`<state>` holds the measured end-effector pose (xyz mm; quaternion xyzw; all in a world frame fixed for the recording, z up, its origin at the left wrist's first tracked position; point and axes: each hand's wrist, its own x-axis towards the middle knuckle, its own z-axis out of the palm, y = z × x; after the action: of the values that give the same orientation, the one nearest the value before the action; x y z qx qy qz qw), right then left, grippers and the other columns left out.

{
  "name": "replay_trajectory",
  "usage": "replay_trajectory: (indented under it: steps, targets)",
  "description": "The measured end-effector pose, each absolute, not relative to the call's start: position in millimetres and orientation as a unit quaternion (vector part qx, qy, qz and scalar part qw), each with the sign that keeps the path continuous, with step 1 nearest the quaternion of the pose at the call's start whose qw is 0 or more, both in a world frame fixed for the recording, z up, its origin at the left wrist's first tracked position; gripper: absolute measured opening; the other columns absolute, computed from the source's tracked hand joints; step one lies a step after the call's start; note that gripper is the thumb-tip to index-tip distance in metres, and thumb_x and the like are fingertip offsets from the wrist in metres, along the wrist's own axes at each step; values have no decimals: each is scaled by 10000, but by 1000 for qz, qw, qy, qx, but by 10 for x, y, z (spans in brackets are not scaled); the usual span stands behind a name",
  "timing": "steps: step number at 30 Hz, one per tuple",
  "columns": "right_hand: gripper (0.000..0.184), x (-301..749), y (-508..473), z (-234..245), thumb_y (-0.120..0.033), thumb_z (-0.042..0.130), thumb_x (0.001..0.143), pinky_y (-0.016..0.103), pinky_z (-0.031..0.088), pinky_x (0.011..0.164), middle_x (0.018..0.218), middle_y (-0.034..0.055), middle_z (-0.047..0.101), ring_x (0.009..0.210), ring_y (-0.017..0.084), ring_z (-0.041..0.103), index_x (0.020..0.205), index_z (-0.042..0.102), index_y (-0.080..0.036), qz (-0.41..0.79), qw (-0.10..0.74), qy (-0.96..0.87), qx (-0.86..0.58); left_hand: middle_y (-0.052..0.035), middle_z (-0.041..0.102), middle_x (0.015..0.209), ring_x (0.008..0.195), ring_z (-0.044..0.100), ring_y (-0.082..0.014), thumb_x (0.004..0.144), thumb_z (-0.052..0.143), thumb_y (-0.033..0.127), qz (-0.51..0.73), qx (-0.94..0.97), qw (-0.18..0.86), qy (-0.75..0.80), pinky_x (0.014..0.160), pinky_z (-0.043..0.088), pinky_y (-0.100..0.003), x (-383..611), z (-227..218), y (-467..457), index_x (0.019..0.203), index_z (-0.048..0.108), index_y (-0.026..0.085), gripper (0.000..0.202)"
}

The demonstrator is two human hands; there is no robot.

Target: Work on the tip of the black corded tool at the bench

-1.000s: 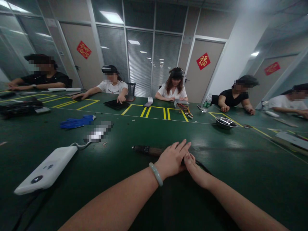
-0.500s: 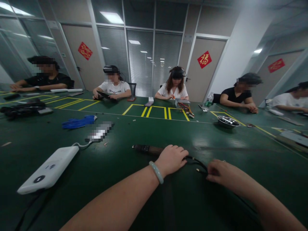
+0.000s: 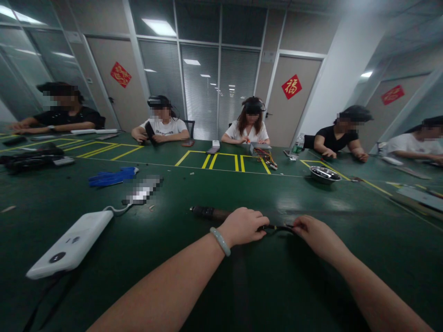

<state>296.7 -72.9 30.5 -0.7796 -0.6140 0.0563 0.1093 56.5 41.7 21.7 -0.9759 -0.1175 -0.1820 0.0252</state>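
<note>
A dark cylindrical tool with a metal tip, which looks like an electric screwdriver [image 3: 204, 212], lies on the green table with its tip to the left. My left hand [image 3: 244, 226] is wrapped over its rear end and hides that part. From under those fingers a black cable [image 3: 281, 227] runs right in a slight arch. My right hand [image 3: 313, 235] pinches this cable between thumb and fingers, a short way from the left hand. A small end piece beside the right fingertips is too small to make out.
A white power bank [image 3: 71, 244] is wired to a phone [image 3: 142, 190] on the left, with a blue glove [image 3: 113, 176] behind. A metal bowl [image 3: 324, 174] stands at the right. Several people sit across the green table [image 3: 166, 272], near a bottle [image 3: 296, 146] and coloured wires [image 3: 265, 154].
My right hand has moved up and slightly left along with the cable, which is now straighter. My left hand stays on the tool. Across the table, a person has tilted a dark object upright.
</note>
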Motion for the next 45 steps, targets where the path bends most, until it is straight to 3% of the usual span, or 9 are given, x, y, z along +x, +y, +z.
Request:
replay_trajectory:
  steps: [7, 15, 22, 31, 45]
  targets:
    - [166, 2723, -749, 228, -345, 547, 823, 268, 402, 664, 873, -2, 663, 779, 170, 594, 893, 673, -264, 83, 178, -635, -747, -18, 624, 946, 879, 586, -185, 842, 572, 305, -187, -974, 41, -117, 730, 415, -304, 565, 250, 368, 968, 581, 222, 150]
    - [139, 2478, -728, 159, -310, 522, 872, 258, 427, 742, 936, -5, 625, 857, 147, 586, 923, 637, -252, -14, 306, -649, -697, -28, 618, 943, 945, 567, -193, 871, 559, 279, -222, -963, 41, -149, 860, 401, -339, 627, 203, 369, 933, 573, 204, 98]
    - [100, 2483, -662, 116, -253, 547, 845, 272, 406, 691, 904, 3, 618, 774, 149, 581, 842, 647, -242, 14, 204, -672, -712, -27, 604, 963, 900, 574, -192, 863, 567, 267, -221, -960, 29, -168, 825, 418, -339, 635, 184, 356, 948, 554, 200, 109]
    - [114, 2407, -717, 114, -281, 529, 861, 253, 395, 661, 892, -3, 606, 752, 136, 573, 841, 632, -238, -27, 178, -678, -712, -33, 602, 928, 846, 576, -200, 842, 562, 246, -211, -962, 38, -169, 792, 432, -348, 656, 187, 292, 932, 563, 201, 101]
    - [97, 2443, -712, 105, -259, 563, 838, 245, 417, 675, 880, -18, 618, 773, 123, 586, 846, 659, -247, -13, 243, -692, -679, -12, 648, 934, 891, 600, -177, 882, 564, 263, -232, -961, -17, -150, 810, 434, -323, 661, 135, 338, 947, 635, 218, 106]
